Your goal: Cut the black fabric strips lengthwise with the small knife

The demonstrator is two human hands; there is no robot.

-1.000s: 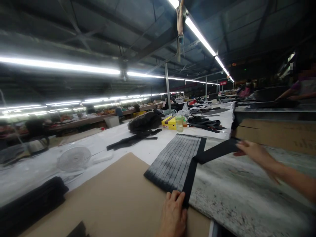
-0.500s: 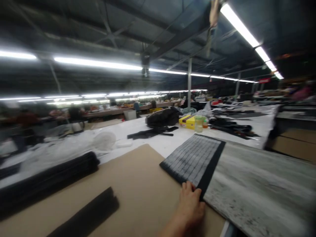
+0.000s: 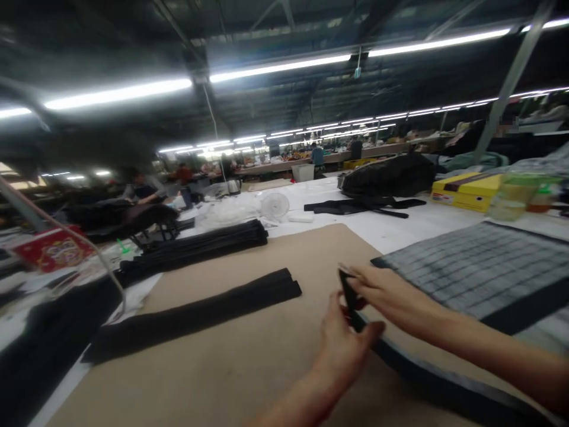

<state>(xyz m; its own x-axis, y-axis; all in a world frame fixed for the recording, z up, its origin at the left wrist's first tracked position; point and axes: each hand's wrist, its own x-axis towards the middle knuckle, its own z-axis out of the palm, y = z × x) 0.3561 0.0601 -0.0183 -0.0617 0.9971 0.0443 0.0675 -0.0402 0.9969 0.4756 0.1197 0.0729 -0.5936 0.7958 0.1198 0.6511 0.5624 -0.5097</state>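
Observation:
A long dark fabric strip with a pale edge runs from the lower right to both hands. My left hand is closed round the strip near its end. Just above it, my right hand pinches the tip of the same strip. Beneath them lies a tan board. A stack of black strips rests on the board left of my hands. To the right is a grey fabric piece with dark lines, partly behind my right forearm.
A black pleated bundle and a clear round lid are at the left back. A yellow box, a jar and a black bag stand at the back right. Several people work far behind.
The view has swung left. My right hand has come into view, and both hands now hold the dark strip raised off the board; earlier one hand touched the edge of the lined fabric.

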